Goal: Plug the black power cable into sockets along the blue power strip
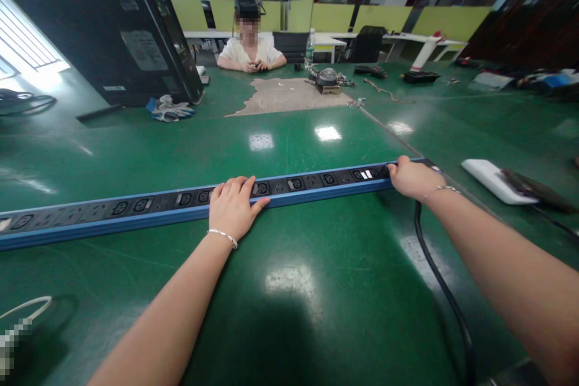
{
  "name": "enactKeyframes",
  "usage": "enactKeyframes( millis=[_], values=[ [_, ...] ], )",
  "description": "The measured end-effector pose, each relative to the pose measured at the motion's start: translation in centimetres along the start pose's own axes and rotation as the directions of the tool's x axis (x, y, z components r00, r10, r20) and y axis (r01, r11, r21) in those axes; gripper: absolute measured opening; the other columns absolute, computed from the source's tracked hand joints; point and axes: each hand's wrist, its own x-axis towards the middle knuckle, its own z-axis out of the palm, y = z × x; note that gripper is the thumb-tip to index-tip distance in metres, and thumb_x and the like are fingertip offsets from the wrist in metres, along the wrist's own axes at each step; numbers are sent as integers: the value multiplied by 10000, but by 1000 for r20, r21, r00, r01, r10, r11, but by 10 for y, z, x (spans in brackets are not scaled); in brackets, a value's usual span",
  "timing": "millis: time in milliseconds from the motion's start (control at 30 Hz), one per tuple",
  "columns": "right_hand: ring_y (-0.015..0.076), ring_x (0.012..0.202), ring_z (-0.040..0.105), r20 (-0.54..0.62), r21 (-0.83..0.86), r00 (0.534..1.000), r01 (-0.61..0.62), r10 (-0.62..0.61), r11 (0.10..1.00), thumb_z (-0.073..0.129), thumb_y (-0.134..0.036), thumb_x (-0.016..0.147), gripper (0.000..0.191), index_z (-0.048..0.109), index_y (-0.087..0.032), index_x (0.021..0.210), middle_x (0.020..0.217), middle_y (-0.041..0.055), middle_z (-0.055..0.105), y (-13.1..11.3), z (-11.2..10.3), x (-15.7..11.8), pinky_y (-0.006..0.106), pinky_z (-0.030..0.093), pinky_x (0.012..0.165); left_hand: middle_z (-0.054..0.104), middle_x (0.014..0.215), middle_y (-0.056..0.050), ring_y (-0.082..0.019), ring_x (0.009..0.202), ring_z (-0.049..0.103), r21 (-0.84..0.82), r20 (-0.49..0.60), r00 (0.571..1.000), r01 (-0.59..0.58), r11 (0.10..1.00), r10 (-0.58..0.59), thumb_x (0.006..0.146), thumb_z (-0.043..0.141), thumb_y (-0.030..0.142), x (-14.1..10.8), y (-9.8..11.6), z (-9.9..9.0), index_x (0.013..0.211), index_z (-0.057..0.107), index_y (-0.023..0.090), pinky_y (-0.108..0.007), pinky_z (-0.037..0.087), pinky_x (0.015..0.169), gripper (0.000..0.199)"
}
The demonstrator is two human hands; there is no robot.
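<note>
A long blue-edged power strip (pixel 176 200) with a row of black sockets lies across the green table, running off the left side of the view. My left hand (pixel 233 205) grips it near its middle, fingers over the top and thumb along the front edge. Near the strip's right end, my right hand (pixel 414 178) is closed on what looks like a black plug (pixel 383 171), mostly hidden by the fingers. From beneath that hand a thick black cable (pixel 432 253) hangs down toward the lower right. Two small white labels (pixel 365 174) sit on the strip just left of the fingers.
Across the table (pixel 298 253) sits a person (pixel 251 51) with both hands together. A large black cabinet (pixel 113 42) and work gloves (pixel 169 108) are at the left. Farther back stands a bottle (pixel 310 48) near a mechanical part (pixel 326 77). A white object (pixel 493 181) lies right.
</note>
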Motion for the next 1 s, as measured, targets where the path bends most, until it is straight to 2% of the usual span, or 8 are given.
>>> enactKeyframes(
  millis=[233,433,600,733,867,1000],
  values=[
    [302,844,622,-23,-35,1000,-16,15,999,221,-425,891,455,487,-91,1050,899,230,632,1,-1,0,394,433,746,563,1212,-115,-263,1146,466,4,-13,1000,-5,1000,5,837,336,583,1,-1,1,1232,503,202,-428,298,974,574],
    [309,865,615,-20,42,998,-52,53,998,203,-430,893,457,491,-101,1029,930,239,623,-2,2,-2,370,423,722,560,1210,-115,-266,1145,464,-11,1,1000,2,1000,-2,829,352,585,1,-1,0,1238,501,191,-430,299,976,587],
    [345,869,604,-157,12,978,-137,137,991,176,-475,882,504,480,-112,1052,941,257,612,12,-25,-5,386,413,677,557,1215,-115,-258,1143,463,1,5,1000,-6,1000,6,833,344,585,1,-1,0,1237,500,190,-422,295,978,586],
    [350,901,587,-198,50,975,-92,101,994,183,-486,879,501,494,-128,1037,988,247,608,30,-45,-3,369,397,681,561,1208,-119,-257,1134,473,7,-6,1000,-11,1000,11,839,335,581,1,-1,1,1227,505,192,-422,299,975,574],
    [303,940,573,-174,145,978,-86,111,986,208,-456,891,460,525,-141,1002,1048,225,601,42,-34,1,329,387,714,565,1203,-119,-261,1134,473,1,-25,1000,-17,1000,17,840,331,582,0,-1,1,1225,506,190,-426,303,971,577],
    [282,947,570,-123,138,986,-95,112,986,251,-465,883,439,554,-162,983,1056,186,612,50,-16,12,314,388,708,563,1204,-121,-266,1130,475,-2,-30,999,-21,1000,21,838,331,586,0,-2,2,1225,508,173,-428,307,965,593]
  ],
)
